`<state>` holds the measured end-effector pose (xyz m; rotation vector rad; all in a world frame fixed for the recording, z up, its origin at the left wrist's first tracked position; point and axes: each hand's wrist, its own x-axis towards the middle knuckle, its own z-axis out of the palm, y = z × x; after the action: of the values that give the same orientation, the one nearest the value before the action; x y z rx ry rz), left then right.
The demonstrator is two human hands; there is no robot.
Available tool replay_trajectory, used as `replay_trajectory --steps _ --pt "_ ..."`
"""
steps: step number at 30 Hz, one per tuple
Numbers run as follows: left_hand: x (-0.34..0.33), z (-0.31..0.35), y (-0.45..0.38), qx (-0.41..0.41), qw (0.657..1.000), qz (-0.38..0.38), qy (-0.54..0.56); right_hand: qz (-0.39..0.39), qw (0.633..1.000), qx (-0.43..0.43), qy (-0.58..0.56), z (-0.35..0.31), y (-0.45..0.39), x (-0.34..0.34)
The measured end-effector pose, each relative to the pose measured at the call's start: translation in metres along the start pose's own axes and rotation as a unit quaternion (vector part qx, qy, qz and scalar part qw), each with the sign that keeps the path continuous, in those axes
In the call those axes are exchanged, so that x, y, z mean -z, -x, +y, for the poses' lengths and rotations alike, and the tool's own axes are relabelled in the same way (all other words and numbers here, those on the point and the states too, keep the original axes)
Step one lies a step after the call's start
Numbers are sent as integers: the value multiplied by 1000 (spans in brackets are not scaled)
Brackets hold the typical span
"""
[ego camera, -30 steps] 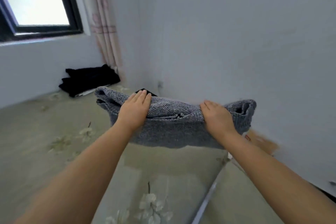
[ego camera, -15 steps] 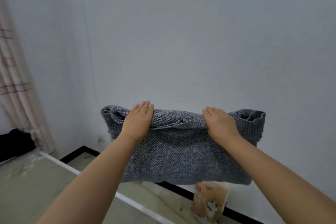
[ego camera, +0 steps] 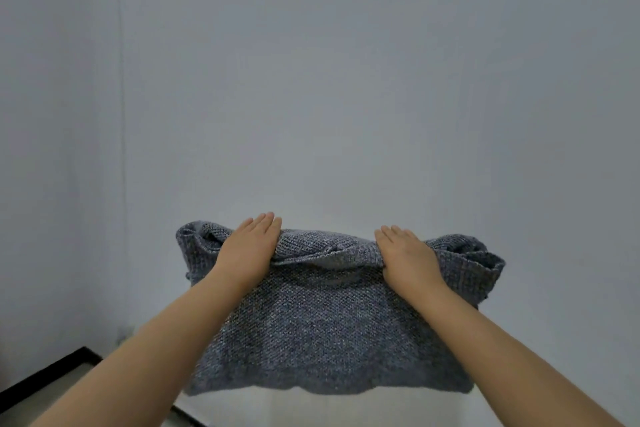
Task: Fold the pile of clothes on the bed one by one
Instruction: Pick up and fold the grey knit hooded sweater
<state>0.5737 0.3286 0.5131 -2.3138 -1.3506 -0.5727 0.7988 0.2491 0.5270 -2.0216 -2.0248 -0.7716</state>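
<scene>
Up at twelve o'clock, both hands, left hand (ego camera: 248,246) and right hand (ego camera: 406,255), grip the bunched top edge of a coarse grey knitted sweater (ego camera: 325,326), fingers straight on top, before a plain smooth wall (ego camera: 311,80).

A grey knitted sweater (ego camera: 322,326) is hanging folded in mid-air before the pale wall (ego camera: 311,80), its top edge bunching, its lower hem drooping straight.

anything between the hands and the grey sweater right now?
Nothing visible. The left hand and right hand both rest directly on the top edge of the folded grey knit sweater, held up in front of the plain wall. Thumbs are hidden underneath.
</scene>
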Motion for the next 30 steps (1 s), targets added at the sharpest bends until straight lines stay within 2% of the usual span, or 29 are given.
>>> replay_trajectory --steps 9,15,23,30 --pt "-71 -65 -106 42 998 -20 -34 16 999 31 -41 -3 -145 -83" --pt "-128 -127 -135 114 988 -67 -78 19 988 121 -94 -39 -245 -153" --pt "-168 -225 -139 251 951 -110 -143 28 946 261 -190 -137 -363 -227" --pt "-186 -316 -84 361 899 -153 -197 27 889 382 -250 -273 -420 -260"
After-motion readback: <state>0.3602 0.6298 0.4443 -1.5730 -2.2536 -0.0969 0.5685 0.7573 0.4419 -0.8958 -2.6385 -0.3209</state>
